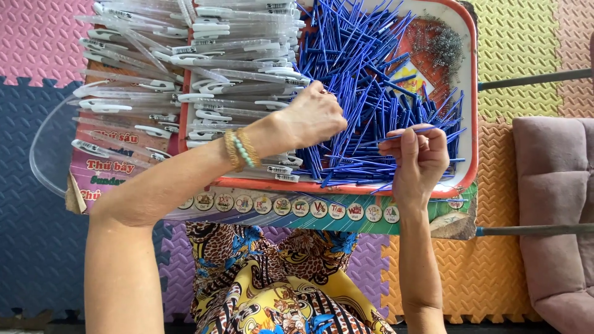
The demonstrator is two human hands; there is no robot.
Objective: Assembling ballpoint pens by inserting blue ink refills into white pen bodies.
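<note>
The left hand [315, 117] is reaching across the red-rimmed tray [471, 93], its fingers bunched together and dipping into the heap of blue pen refills [359, 68] that is filling the tray's middle; whether they are pinching anything is hidden by the hand's own back. On that wrist, bead and gold bracelets [241, 149] are sitting just short of the tray's near edge. The right hand [417, 158] is hovering over the tray's near right corner, fingers curled shut around a thin blue refill [405, 133] that is poking out toward the heap (more than one may be pinched there, it is hard to tell). A stack of clear pen barrels with white clips [204, 68] is lying on the tray's left part and spilling past its left rim. A small grey pile of metal springs [442, 46] is lying in the tray's far right corner. The tray is resting on a tabletop [346, 210] covered with a colourful printed sheet. Right of the tray, a mauve cushioned seat [554, 210] is standing on coloured foam floor mats [37, 37].
</note>
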